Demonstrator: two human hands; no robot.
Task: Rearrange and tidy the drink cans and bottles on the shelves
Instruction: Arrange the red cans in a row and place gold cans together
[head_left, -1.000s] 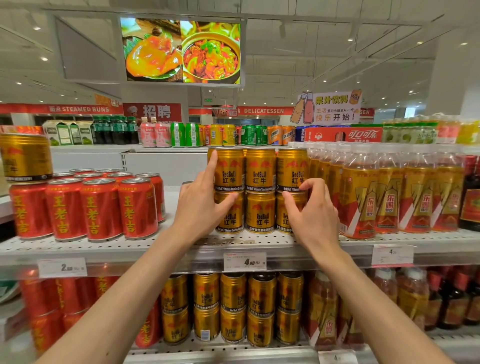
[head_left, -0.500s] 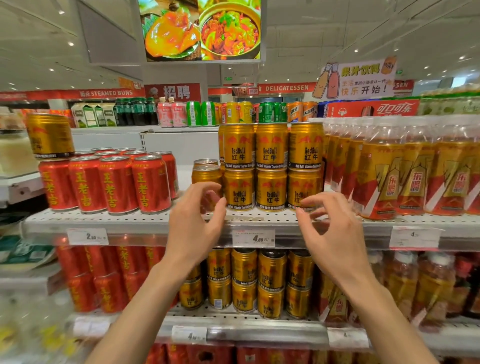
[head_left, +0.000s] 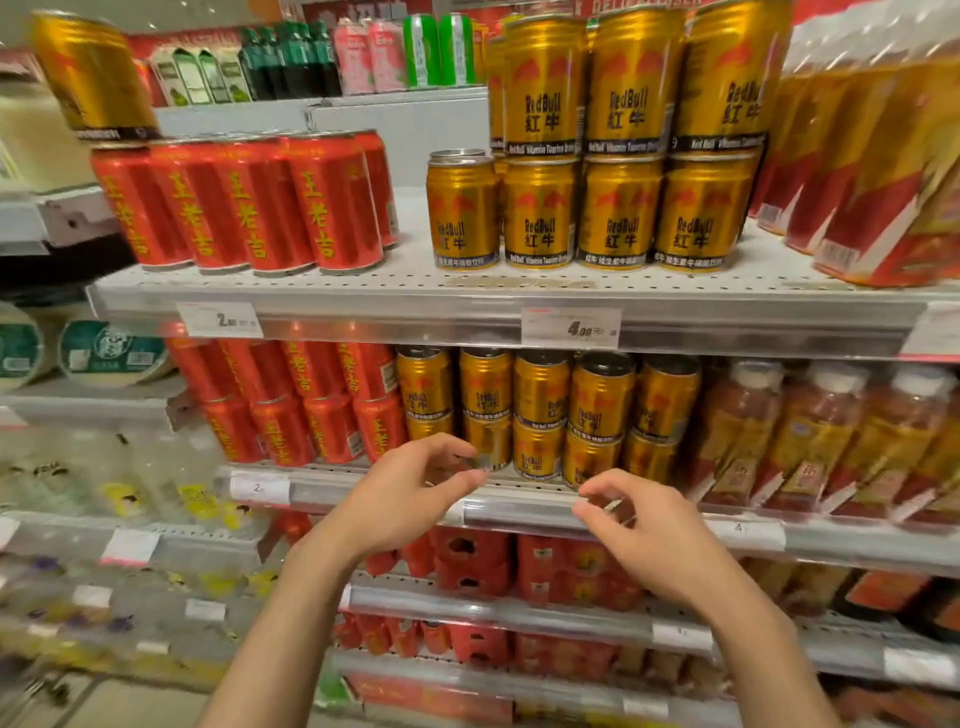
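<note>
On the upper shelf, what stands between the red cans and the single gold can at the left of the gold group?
Nothing: in the head view, bare white shelf separates the red cans from the single gold can.

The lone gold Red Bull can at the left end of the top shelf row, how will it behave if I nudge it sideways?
The lone gold Red Bull can stands upright on the perforated shelf, so it probably slides. It is short and wide, so tipping seems unlikely. If it did fall, its round body would likely roll.
</note>
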